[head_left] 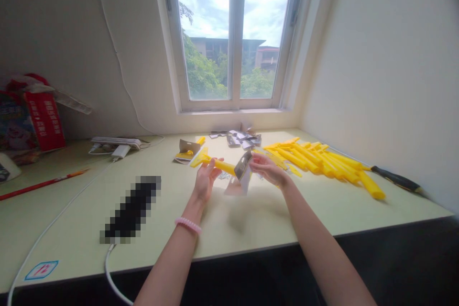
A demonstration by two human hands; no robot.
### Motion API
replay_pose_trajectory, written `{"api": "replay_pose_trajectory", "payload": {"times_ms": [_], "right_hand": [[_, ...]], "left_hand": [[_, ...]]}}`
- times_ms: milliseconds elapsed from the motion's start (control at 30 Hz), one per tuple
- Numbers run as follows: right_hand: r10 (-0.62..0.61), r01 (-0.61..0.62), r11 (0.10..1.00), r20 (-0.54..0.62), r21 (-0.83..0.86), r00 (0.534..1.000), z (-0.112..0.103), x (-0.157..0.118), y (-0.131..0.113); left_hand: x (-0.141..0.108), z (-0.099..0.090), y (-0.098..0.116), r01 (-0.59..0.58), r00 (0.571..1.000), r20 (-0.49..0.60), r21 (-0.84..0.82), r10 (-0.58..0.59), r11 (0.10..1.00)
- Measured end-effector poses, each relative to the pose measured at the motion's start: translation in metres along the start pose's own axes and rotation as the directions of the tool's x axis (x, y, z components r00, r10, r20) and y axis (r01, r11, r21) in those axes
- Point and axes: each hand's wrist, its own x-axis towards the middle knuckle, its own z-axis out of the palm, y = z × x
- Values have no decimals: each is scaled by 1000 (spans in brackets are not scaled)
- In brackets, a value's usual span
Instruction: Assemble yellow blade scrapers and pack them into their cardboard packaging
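Note:
My left hand [206, 179] grips a yellow plastic scraper [219, 164] by its handle, with the wide blade end pointing left. My right hand [267, 169] pinches a grey-printed cardboard packaging card [243, 165] close to the far end of the handle. A long heap of similar yellow scrapers [315, 160] lies to the right of my hands. Behind them is a loose pile of packaging cards [240, 138]. A scraper on a card [187, 151] lies just beyond my left hand.
The pale green desk [75, 201] runs under a window [233, 33]. A black-handled tool [396, 179] lies at the far right. On the left are a power strip [116, 142], a pixelated dark object [131, 209], a red pencil [43, 184], a white cable [53, 220] and a red box [45, 119].

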Motion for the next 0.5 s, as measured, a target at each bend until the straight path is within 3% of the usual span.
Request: {"api": "replay_pose_trajectory", "payload": {"times_ms": [133,267,400,500], "right_hand": [[9,-7,1000,75,-16,997,5,2,2],[-38,38,999,31,9,999,8,4,4],[-54,55,998,-40,24,998,7,5,3],[-40,38,999,-81,-20,996,4,5,2]], "left_hand": [[-9,4,-6,24,985,163,187,-55,982],[-16,6,-14,95,975,154,369,-162,924],[-17,10,-5,95,964,199,362,-176,927],[-18,13,6,158,939,268,217,-215,963]]}}
